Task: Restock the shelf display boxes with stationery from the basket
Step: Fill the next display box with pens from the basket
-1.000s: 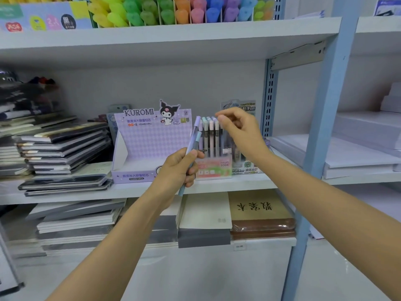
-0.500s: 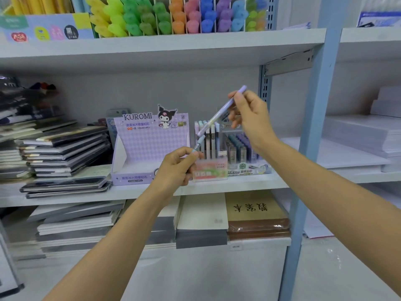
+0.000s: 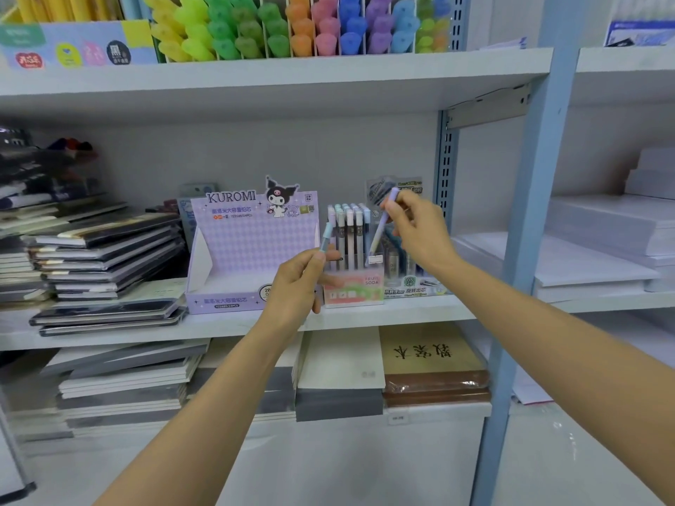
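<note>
My right hand (image 3: 414, 228) pinches the top of a purple-capped pen (image 3: 381, 224), which points steeply down into the right side of the pink "Fruit Soda" display box (image 3: 352, 288) on the middle shelf. Several pastel-capped pens (image 3: 347, 228) stand upright in that box. My left hand (image 3: 299, 283) grips a pen with a pale teal cap (image 3: 326, 237), held upright just left of the box, in front of the purple Kuromi display box (image 3: 252, 250). That Kuromi box looks empty inside. No basket is in view.
Stacked notebooks (image 3: 106, 257) fill the shelf's left side. Another lead display box (image 3: 409, 279) stands right of the pink one. Coloured markers (image 3: 292, 27) line the top shelf. A blue upright post (image 3: 526, 250) stands at the right, white paper stacks (image 3: 599, 250) beyond it.
My right hand took the purple pen out of my left hand, lifted it, then swung it down into the pink box. My left hand keeps the teal pen and has barely moved.
</note>
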Available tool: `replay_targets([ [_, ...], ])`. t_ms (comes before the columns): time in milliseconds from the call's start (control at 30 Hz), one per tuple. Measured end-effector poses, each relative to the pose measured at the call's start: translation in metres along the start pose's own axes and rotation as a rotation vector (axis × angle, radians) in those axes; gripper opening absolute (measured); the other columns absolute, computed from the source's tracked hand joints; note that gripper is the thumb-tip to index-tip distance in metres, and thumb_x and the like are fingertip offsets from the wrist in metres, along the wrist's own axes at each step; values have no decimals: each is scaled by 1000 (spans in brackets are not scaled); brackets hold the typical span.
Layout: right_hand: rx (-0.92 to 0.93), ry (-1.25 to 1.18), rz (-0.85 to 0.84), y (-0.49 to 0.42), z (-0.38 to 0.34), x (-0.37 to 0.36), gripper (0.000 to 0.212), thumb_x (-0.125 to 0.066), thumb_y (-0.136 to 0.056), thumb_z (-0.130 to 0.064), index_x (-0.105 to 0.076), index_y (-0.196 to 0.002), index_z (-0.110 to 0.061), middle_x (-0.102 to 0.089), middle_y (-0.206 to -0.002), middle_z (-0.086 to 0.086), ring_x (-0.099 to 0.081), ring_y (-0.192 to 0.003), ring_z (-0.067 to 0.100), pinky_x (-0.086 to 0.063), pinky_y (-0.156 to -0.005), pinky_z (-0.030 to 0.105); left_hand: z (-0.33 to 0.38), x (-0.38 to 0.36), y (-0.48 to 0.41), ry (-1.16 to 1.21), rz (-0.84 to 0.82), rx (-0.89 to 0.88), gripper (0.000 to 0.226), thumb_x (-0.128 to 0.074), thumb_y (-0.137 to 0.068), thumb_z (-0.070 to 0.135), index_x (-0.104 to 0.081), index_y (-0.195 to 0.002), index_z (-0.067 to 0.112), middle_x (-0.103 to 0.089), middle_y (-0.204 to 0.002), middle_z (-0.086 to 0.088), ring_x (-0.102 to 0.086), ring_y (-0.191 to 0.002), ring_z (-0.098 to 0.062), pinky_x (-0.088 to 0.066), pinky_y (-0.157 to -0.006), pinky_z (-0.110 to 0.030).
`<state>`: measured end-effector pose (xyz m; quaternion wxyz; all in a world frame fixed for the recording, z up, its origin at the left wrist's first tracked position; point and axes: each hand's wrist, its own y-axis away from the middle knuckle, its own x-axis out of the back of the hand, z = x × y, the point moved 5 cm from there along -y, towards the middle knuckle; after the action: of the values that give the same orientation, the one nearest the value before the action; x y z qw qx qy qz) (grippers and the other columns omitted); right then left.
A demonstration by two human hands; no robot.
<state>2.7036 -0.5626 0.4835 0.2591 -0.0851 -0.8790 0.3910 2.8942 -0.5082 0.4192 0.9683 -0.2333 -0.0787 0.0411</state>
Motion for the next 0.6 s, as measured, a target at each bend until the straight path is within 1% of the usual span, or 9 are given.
replay_targets([
  [100, 24, 96, -108, 0, -1, -9, 19, -44, -102, -24, -58, -98, -13, -61, -80, 5, -57, -67, 26, -54, -66, 48, -3, 0, -3, -4, 0, 3, 29, -43, -104, 30, -69, -107, 20, -72, -85, 24, -63, -81, -27, -40, -45, -21],
  [167, 39, 119, -140, -2, -3, -10, 19, -42, -102, -23, -58, -98, -13, -56, -76, 0, -54, -67, 24, -53, -66, 48, -5, 2, -3, 7, -1, 4, 28, -45, -103, 30, -69, -108, 18, -72, -83, 24, -64, -81, -26, -40, -45, -21],
  [267, 31, 129, -158, -7, -5, -11, 20, -43, -102, -23, -59, -100, -10, -56, -75, 2, -54, -67, 25, -54, -69, 51, -4, 2, -4, 6, -10, 2, 26, -47, -102, 29, -69, -107, 18, -72, -82, 24, -63, -79, -23, -41, -47, -22],
  [333, 23, 118, -134, -9, -7, -13, 24, -45, -102, -22, -62, -105, -5, -62, -81, 9, -60, -73, 30, -55, -71, 51, -4, 2, -4, 13, -17, 6, 25, -47, -102, 28, -70, -106, 18, -72, -86, 24, -65, -77, -17, -41, -47, -23],
  [400, 19, 113, -117, -10, -8, -15, 25, -47, -101, -21, -63, -108, -3, -66, -86, 13, -64, -80, 30, -56, -72, 48, -3, 2, -4, 26, -18, 9, 24, -47, -102, 26, -70, -103, 18, -71, -94, 24, -67, -76, -11, -41, -46, -22],
  [433, 19, 118, -120, -11, -8, -16, 25, -47, -101, -21, -63, -107, -4, -67, -86, 12, -65, -80, 29, -57, -72, 45, -3, 2, -4, 29, -19, 13, 24, -47, -102, 26, -70, -103, 18, -71, -95, 23, -67, -75, -11, -41, -46, -22],
  [533, -8, 102, -164, -14, -2, -13, 20, -47, -101, -20, -62, -102, -8, -67, -85, 7, -67, -80, 26, -59, -71, 36, -3, 3, -3, 33, -32, 22, 24, -47, -102, 25, -70, -104, 17, -71, -94, 17, -66, -75, -13, -41, -45, -21],
  [600, -34, 65, -183, -15, 2, -11, 18, -47, -101, -20, -62, -102, -10, -66, -85, 5, -67, -80, 23, -59, -69, 29, -3, 3, -3, 28, -32, 33, 24, -47, -102, 25, -69, -106, 15, -71, -91, 15, -63, -75, -17, -41, -46, -22],
])
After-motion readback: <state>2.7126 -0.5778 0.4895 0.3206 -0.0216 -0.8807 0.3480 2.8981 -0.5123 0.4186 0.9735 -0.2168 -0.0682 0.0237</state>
